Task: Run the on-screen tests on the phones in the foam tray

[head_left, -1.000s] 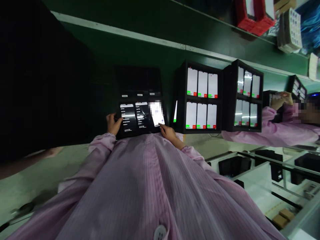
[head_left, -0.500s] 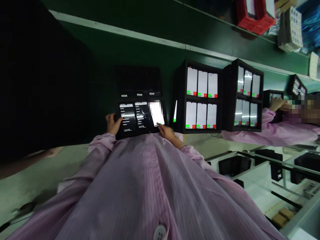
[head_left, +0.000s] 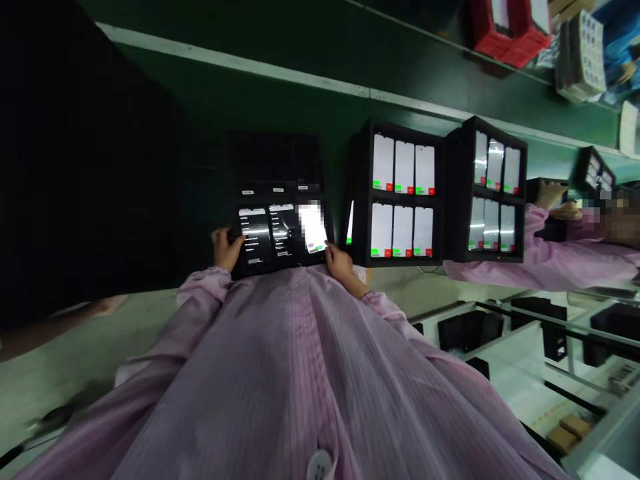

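A black tray of phones lies before me, with its back row of screens dark. In its front row, two phones show white menu text on dark screens. At the row's right end, a phone glows bright white, partly pixelated. My left hand is closed on the tray's left edge, thumb towards the left phone. My right hand holds nothing; one finger reaches the lower right edge of the bright phone, the others partly curled and hard to see.
Two upright black trays hold phones with pale screens and green and red marks. A lit phone edge shows beside the nearer one. A co-worker's hands are at the right. Red boxes stand far back right.
My right hand has shifted slightly right, its finger moving from the bright phone's lower screen to its right edge. Small coloured marks now show low on that screen. My left hand stays put.
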{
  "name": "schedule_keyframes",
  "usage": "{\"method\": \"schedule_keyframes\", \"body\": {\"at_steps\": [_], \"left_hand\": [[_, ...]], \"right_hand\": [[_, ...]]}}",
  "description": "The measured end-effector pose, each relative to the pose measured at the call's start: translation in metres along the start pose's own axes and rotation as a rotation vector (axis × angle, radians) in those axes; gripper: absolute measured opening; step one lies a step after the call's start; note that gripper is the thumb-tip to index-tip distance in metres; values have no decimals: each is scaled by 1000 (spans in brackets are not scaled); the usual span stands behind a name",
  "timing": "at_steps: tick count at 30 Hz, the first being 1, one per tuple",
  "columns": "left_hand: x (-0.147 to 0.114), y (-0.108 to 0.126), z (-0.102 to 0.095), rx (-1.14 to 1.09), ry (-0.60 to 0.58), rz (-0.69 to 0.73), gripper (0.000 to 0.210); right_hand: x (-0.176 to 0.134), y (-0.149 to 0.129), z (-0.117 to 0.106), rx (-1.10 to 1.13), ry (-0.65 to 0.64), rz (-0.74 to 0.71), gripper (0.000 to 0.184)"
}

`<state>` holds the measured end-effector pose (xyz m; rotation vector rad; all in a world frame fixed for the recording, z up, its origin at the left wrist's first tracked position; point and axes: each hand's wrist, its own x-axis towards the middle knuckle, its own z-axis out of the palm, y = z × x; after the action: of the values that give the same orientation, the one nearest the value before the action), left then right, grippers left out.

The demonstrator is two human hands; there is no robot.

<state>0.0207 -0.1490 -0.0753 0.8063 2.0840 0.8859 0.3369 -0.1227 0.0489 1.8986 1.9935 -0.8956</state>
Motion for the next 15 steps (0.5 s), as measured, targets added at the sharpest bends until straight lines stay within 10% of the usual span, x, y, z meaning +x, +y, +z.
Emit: {"method": "schedule_keyframes", "body": {"at_steps": [7, 15], "left_hand": [[0, 0, -1, 10, -13, 17, 35], [-1, 3, -1, -2, -7, 16, 34]], "right_hand": [[4, -7, 1, 8, -156, -226, 45], [1, 6, 4, 60, 44, -13, 43]]}}
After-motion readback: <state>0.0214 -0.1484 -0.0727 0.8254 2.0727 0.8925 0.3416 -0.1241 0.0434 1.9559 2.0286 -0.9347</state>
